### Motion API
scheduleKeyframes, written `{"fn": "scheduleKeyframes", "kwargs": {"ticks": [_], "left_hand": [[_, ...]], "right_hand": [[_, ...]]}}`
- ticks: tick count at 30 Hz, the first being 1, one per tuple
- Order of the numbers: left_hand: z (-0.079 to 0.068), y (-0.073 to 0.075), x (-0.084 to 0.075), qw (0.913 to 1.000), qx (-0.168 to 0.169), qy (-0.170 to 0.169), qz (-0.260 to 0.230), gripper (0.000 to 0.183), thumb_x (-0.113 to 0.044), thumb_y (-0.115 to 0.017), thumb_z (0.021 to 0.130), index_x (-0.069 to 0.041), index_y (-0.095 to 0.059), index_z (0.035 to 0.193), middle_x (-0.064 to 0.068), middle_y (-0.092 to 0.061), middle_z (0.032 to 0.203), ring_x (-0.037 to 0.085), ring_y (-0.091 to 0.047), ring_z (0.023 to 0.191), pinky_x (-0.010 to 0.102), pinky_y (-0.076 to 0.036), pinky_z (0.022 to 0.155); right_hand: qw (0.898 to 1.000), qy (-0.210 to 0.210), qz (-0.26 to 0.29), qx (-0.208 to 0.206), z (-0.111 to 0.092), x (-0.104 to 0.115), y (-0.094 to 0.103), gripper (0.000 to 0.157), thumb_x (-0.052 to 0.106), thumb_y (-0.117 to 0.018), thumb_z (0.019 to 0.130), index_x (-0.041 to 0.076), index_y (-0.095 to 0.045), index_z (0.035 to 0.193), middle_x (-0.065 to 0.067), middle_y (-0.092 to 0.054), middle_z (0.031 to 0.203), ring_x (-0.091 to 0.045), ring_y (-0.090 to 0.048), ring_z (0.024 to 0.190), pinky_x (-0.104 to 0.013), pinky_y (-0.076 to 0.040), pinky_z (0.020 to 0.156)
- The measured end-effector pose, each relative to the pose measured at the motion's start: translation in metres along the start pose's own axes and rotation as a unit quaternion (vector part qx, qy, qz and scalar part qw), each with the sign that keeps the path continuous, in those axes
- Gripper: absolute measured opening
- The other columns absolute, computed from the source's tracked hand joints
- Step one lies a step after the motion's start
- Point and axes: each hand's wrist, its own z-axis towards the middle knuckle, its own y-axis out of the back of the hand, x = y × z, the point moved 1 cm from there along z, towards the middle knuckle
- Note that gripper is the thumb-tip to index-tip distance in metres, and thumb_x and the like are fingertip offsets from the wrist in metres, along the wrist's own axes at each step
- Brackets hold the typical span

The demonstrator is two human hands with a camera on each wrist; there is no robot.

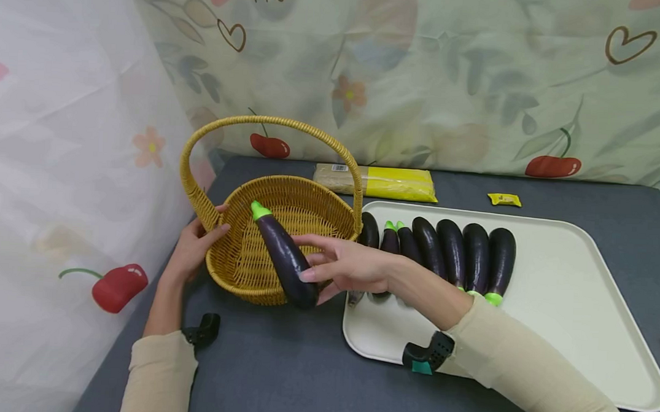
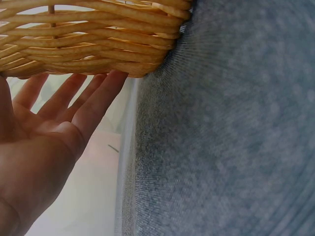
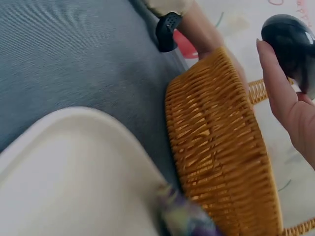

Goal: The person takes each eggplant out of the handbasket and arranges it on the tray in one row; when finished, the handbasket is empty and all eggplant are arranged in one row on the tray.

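My right hand [image 1: 355, 265] grips a dark purple eggplant [image 1: 283, 253] by its thick lower part, thumb on the near side. The eggplant slants over the front of a woven basket [image 1: 224, 281], its bright green stem end pointing up and away. In the right wrist view the eggplant's rounded end [image 3: 285, 42] shows beside the fingers, above the basket rim. At the basket's left side, my left hand [image 1: 190, 249] holds the rim by the handle's foot, thumb over the edge. Its fingers [image 2: 101, 101] reach against the outer weave in the left wrist view.
Right of the basket, several eggplants [image 1: 449, 251] lie in a row on a white tray [image 1: 557, 314]. Behind stand a yellow-and-tan packet [image 1: 375, 182] and a small yellow wrapper [image 1: 504, 199]. The basket's tall handle [image 1: 273, 122] arches over its opening. Printed curtains [image 1: 451, 82] border the table.
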Motion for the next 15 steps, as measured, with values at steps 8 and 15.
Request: {"fn": "scheduleKeyframes", "kwargs": {"ticks": [8, 15], "left_hand": [[0.0, 0.0, -0.002, 1.0, 0.005, -0.008, 0.0, 0.059, -0.026, -0.058, 0.096, -0.01, -0.036, 0.148, 0.022, -0.04, 0.139, 0.007, -0.05, 0.106, 0.019, -0.046, 0.077], [-0.002, 0.0, -0.002, 1.0, 0.003, -0.006, 0.004, 0.059, -0.026, -0.058, 0.096, -0.009, -0.036, 0.148, 0.022, -0.04, 0.139, 0.01, -0.051, 0.105, 0.019, -0.047, 0.076]], "right_hand": [[1.0, 0.003, -0.012, 0.007, -0.039, -0.011, 0.01, 0.093, 0.018, -0.074, 0.084, 0.012, -0.011, 0.153, -0.021, -0.041, 0.14, -0.032, -0.053, 0.114, -0.047, -0.047, 0.083], [0.999, 0.013, -0.032, 0.01, -0.084, -0.027, 0.036, 0.087, 0.015, -0.067, 0.089, 0.006, -0.007, 0.152, -0.019, -0.043, 0.139, -0.029, -0.053, 0.112, -0.039, -0.047, 0.083]]}}
